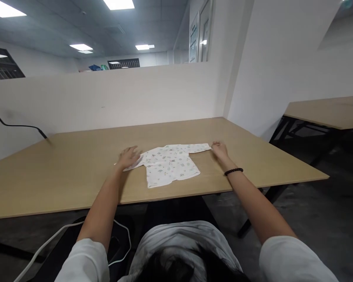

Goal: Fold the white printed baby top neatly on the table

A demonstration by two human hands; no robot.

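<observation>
Wood-topped table [61, 168]: left end cut off by the frame.
Second table [326, 111]: at right, also cut off.
Long-sleeved shirt [172, 163]: white, spread flat on the nearer table between the hands; print too small to make out.
Left hand [128, 157]: blurred, over one sleeve [136, 165], hiding part of it; fingers loosely apart, grip cannot be told.
Right hand [219, 150]: fingers narrowed at the other cuff [208, 147]; whether they pinch it, I cannot tell.
Beaded bracelet [233, 170]: black, worn behind the right hand, underside hidden.
</observation>
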